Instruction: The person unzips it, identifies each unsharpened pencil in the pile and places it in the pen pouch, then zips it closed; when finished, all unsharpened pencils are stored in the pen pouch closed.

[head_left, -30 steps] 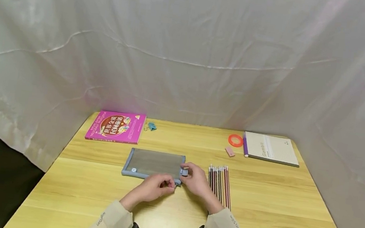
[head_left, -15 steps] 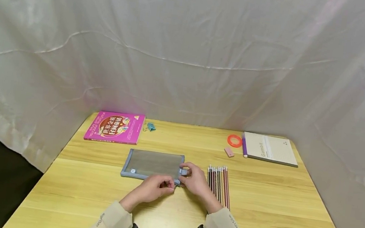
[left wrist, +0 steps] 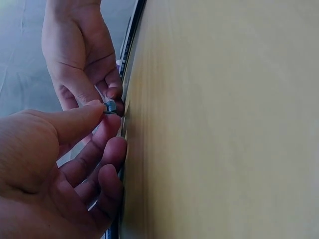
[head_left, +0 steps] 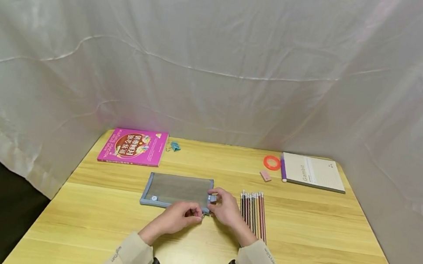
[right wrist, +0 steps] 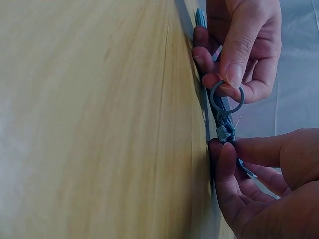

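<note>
A grey mesh zip pouch [head_left: 178, 189] with blue-grey edging lies flat on the table in the head view. Between thumb and forefinger, my left hand [head_left: 180, 217] pinches the ring [right wrist: 213, 99] of the zipper pull at the pouch's near right corner; the right wrist view shows this ring clearly. My right hand [head_left: 227, 209] grips the pouch's right end around its small fabric tab [head_left: 213, 199], thumb and fingers close to the zipper end. Just right of that hand lies a row of several pencils [head_left: 254, 212], partly covered by the right forearm.
Toward the back left are a pink book [head_left: 134, 146] and teal binder clips [head_left: 175, 146]. At the back right lie an orange tape roll [head_left: 272, 163], a pink eraser [head_left: 265, 175], a purple pen [head_left: 283, 169] and a notebook [head_left: 315, 173]. Grey curtains [head_left: 215, 97] stand behind the table.
Both hands keep their places at the pouch's right end. The whole scene has shifted very slightly in the head view; nothing else visibly differs.
</note>
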